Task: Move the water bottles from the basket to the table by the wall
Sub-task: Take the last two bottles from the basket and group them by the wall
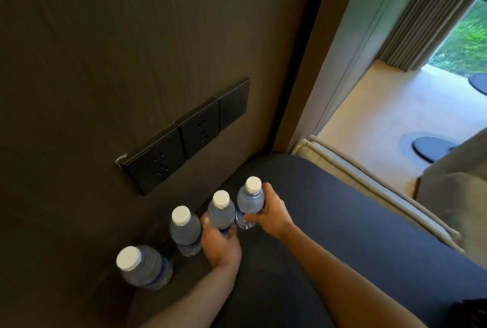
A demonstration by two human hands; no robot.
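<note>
Several clear water bottles with white caps stand in a row on a dark round table, close to the brown wall. My left hand grips the third bottle around its body. My right hand holds the bottle farthest right, upright on the tabletop. Two more bottles stand free to the left: one beside my left hand and one nearest the table's left edge. No basket is in view.
A black strip of wall sockets sits on the wall just above the bottles. To the right of the table lie a pale cushioned seat edge, a beige floor, a curtain and a glass door.
</note>
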